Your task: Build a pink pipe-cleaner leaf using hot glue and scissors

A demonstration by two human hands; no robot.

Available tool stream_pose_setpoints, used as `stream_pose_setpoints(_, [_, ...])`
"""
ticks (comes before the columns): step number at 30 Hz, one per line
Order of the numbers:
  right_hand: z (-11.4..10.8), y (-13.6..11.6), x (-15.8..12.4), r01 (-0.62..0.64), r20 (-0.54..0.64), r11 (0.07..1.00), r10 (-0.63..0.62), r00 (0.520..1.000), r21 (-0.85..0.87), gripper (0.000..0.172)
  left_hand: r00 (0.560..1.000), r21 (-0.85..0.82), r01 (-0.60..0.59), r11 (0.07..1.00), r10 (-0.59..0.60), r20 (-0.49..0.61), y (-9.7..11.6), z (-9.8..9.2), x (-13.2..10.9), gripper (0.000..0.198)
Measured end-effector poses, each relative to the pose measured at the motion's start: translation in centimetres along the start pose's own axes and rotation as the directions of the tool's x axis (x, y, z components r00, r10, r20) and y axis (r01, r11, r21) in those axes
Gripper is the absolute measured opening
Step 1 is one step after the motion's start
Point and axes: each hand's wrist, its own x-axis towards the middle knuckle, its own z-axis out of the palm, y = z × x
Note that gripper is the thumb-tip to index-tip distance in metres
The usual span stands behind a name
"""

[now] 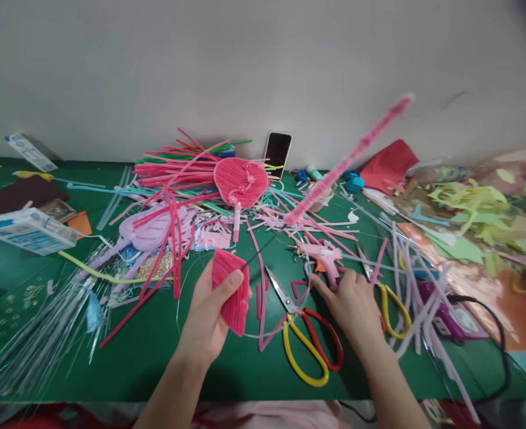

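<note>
In my left hand (213, 307) is a flat, hot-pink piece made of pipe cleaners laid side by side (230, 298), pinched between thumb and fingers. A thin dark wire slants up from under that thumb, tipped with a long fuzzy pink stem (349, 161). My right hand (354, 304) is closed round the handle of a pink glue gun (323, 255), which lies on the table. Between my hands are big scissors (296, 310) with one yellow and one red handle. Behind them sits a rounded pink pipe-cleaner shape (240, 182) with a beaded curl.
Bundled pink pipe cleaners (173, 173) and a lilac piece (155, 226) lie left of centre. Silver strands (43, 316) spread at the left. A phone (277, 154) leans on the wall. Second scissors (394, 310), a purple device (453, 319) with a black cable and paper scraps (472, 208) are at right.
</note>
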Motion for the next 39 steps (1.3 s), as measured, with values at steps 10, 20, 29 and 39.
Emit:
stream_pose_setpoints(10, [-1.0, -1.9, 1.5, -0.133, 0.006, 0.984, 0.134, 0.991, 0.117, 0.046, 0.998, 0.101, -0.064, 0.993, 0.065, -0.002, 0.4, 0.7, -0.4, 0.053])
stream_pose_setpoints(20, [-5.7, -5.1, -1.3, -0.059, -0.122, 0.913, 0.118, 0.985, 0.403, 0.049, 0.997, 0.068, -0.066, 0.996, 0.068, -0.035, 0.4, 0.6, 0.1, 0.059])
stream_pose_setpoints(29, [-6.5, -7.0, -2.0, 0.082, -0.154, 0.856, -0.003, 0.988, 0.510, 0.033, 0.997, -0.017, -0.008, 1.000, 0.006, -0.079, 0.5, 0.4, 0.6, 0.054])
stream_pose_setpoints(39, [-6.4, -7.1, -2.0, 0.032, -0.056, 0.823, 0.000, 0.998, 0.567, 0.036, 0.997, -0.002, 0.013, 1.000, -0.013, -0.070, 0.7, 0.7, 0.4, 0.051])
